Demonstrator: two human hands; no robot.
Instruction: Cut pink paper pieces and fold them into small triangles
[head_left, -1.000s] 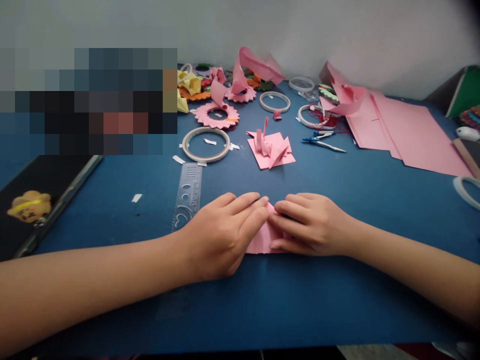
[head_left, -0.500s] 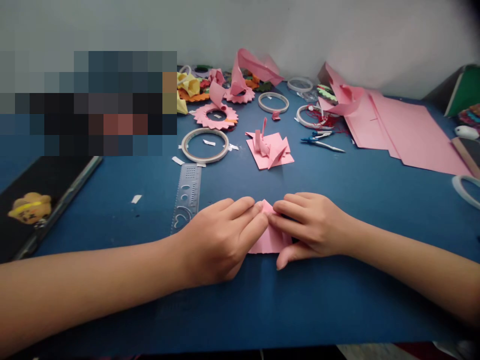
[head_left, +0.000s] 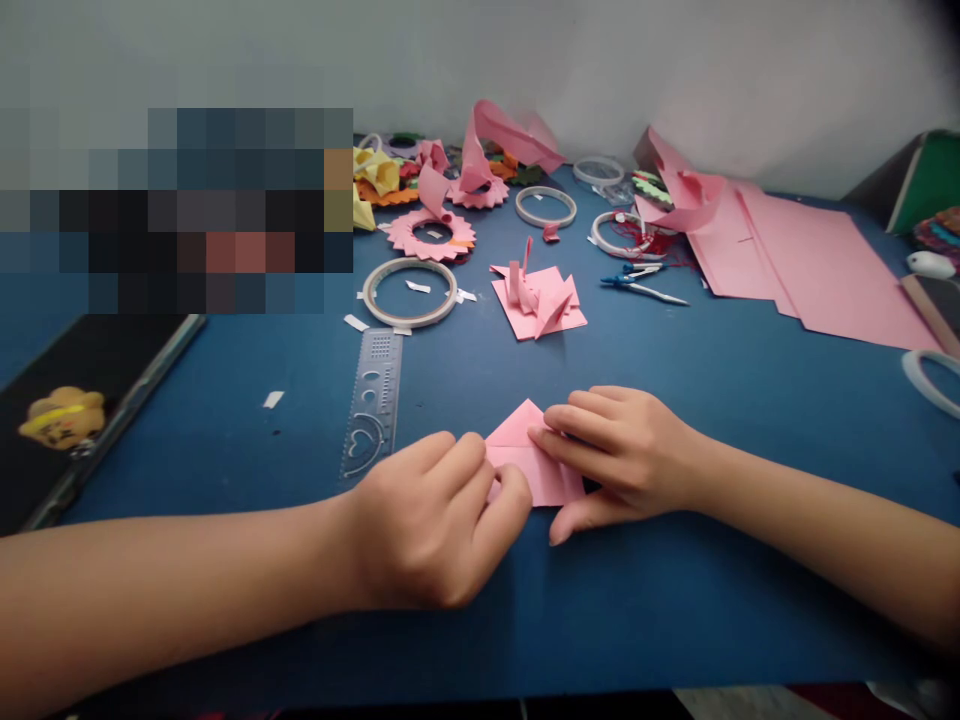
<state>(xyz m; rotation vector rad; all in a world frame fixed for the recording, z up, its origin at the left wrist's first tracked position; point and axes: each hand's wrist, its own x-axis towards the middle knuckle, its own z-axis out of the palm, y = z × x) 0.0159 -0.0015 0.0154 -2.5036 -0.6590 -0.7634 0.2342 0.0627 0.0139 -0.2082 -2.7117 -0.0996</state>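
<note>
A folded piece of pink paper [head_left: 529,432] with a pointed top lies flat on the blue table before me. A horizontal crease or fold edge runs across it below the point. At its left side, my left hand [head_left: 442,515] has its fingers curled, with the index finger and thumb pinching near the edge; the hand covers that part of the paper. My right hand [head_left: 619,455] rests on the right side, its fingers stretched out over the paper and its thumb apart, below the paper's lower right corner.
Beyond the paper lie folded pink pieces [head_left: 540,300] on a pink square. A clear stencil ruler [head_left: 373,400], tape rolls [head_left: 410,318], a compass [head_left: 645,285], pink sheets [head_left: 817,260] and folded paper rings [head_left: 431,235] are spread about. A dark device [head_left: 105,400] with a toy is at left.
My left hand has come down and left from the paper's top point to its left edge, uncovering the point and the crease. My right hand stays nearly in place.
</note>
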